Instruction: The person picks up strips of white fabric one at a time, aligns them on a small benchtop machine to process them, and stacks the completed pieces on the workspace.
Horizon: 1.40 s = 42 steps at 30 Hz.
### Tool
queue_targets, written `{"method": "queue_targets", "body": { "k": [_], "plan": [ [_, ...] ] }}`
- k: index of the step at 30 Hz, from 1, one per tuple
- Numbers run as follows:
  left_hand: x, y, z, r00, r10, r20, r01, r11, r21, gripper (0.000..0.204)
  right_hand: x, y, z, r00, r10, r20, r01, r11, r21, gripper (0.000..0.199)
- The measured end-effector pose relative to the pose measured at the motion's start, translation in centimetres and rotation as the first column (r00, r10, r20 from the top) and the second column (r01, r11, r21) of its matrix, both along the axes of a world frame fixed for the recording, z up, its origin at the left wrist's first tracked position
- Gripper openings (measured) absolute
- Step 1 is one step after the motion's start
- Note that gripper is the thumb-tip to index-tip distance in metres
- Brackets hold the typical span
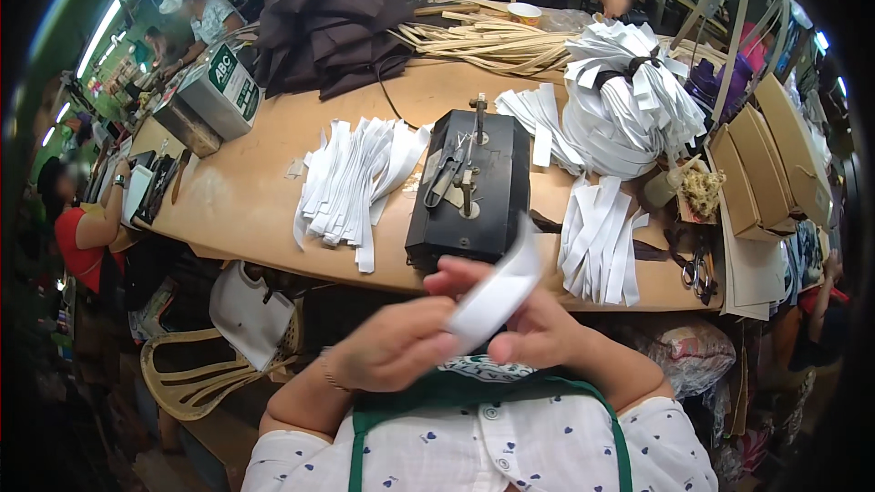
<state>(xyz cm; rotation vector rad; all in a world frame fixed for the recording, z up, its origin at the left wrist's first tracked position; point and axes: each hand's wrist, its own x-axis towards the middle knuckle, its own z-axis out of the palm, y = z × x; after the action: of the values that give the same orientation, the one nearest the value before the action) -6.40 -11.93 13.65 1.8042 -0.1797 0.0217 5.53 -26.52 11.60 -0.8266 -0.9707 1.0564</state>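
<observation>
Left pile (351, 184): white strips lying loose on the worktop (246, 200).
Left hand (394, 346): fingers pinching a white strip (497, 296).
Right hand (538, 333): fingers pinching the same strip, held before the chest.
Right pile (602, 237): more strips, probably unhandled.

shirt (474, 451): white, short-sleeved, dotted with small dark blue heart-like marks, white buttons down the front
apron straps (355, 456): green, narrow, running over both shoulders
left wrist (333, 374): thin bracelet
forearms: bare below the sleeves
</observation>
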Motion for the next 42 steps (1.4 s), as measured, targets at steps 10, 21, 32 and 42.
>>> {"method": "queue_targets", "body": {
  "k": [10, 21, 32, 42],
  "plan": [
    [3.6, -1.1, -1.4, 0.966, 0.159, 0.202, -0.190, 0.971, 0.147, 0.033, 2.3, -1.8, 0.0, 0.300, -0.442, 0.845, 0.595, 0.779, 0.196, 0.048],
    [4.5, -2.1, -0.1, 0.975, 0.109, 0.192, -0.181, 0.893, 0.412, 0.012, 2.5, -3.2, 0.6, 0.776, -0.312, 0.548, 0.369, 0.929, 0.005, 0.040],
    [2.2, 0.7, 0.8, 0.901, 0.219, 0.375, -0.357, 0.865, 0.352, 0.032, 10.6, 2.8, -0.2, 0.828, -0.510, -0.232, 0.462, 0.856, -0.234, 0.013],
    [0.0, 1.7, -3.0, 0.968, 0.240, 0.070, -0.248, 0.961, 0.126, 0.040, 11.9, 5.7, -0.7, 0.832, -0.438, -0.339, 0.332, 0.885, -0.327, 0.010]
  ]
}}
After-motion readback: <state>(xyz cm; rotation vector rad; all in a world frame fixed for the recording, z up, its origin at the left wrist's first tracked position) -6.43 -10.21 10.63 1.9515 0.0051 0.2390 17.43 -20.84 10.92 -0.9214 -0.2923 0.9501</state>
